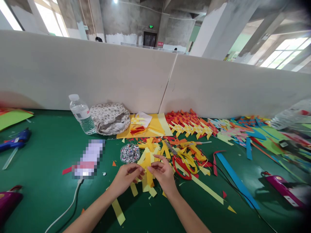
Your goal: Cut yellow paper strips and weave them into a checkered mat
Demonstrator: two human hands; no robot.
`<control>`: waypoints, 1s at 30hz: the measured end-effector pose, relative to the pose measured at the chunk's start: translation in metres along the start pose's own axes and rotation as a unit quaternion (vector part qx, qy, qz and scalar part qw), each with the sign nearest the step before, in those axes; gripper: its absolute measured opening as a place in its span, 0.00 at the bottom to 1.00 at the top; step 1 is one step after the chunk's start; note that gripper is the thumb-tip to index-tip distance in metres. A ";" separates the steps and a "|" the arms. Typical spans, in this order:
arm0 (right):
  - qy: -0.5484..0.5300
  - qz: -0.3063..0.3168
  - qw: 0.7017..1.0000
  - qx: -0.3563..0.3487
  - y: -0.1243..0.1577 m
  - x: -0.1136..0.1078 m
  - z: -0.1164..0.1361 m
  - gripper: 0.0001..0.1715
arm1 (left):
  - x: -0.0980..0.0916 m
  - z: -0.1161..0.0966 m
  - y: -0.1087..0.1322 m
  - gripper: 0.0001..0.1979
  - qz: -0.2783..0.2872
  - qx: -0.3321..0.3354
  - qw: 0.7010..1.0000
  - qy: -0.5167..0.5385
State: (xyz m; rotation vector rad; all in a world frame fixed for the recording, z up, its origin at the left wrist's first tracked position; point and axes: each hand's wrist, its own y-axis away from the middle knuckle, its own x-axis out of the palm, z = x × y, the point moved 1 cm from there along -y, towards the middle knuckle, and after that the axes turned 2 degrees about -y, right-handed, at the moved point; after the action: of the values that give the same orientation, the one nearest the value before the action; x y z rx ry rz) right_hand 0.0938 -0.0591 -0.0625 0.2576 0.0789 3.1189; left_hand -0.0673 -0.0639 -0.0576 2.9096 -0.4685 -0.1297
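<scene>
Yellow paper strips [148,161] cross one another between my two hands, above a green table. My left hand [127,176] pinches the strips from the left, thumb against fingers. From the right, my right hand [162,171] closes on the same strips, its index finger bent above the thumb. Loose pale yellow strips [118,212] lie under and below the hands. Just right of my right hand are scissors [184,165] with red and yellow handles. A round heap of small googly eyes [130,153] sits beyond my left hand.
Finished woven paper fish [189,124] line the partition [97,74]. A water bottle [82,115] and patterned cloth bundle [110,118] stand back left. A phone [89,158] with a white cable lies left. Glue guns [17,140] and purple devices [283,191] sit at the sides.
</scene>
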 end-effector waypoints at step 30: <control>0.024 -0.019 0.999 -0.018 0.004 0.003 0.000 0.23 | 0.013 0.010 -0.002 0.09 0.041 -0.035 0.998 0.027</control>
State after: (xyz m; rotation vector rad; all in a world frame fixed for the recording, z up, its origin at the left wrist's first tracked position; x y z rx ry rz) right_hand 0.0905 -0.0633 -0.0612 0.1783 0.0271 3.0857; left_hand -0.0554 -0.0675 -0.0685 2.8119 -0.5614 -0.0546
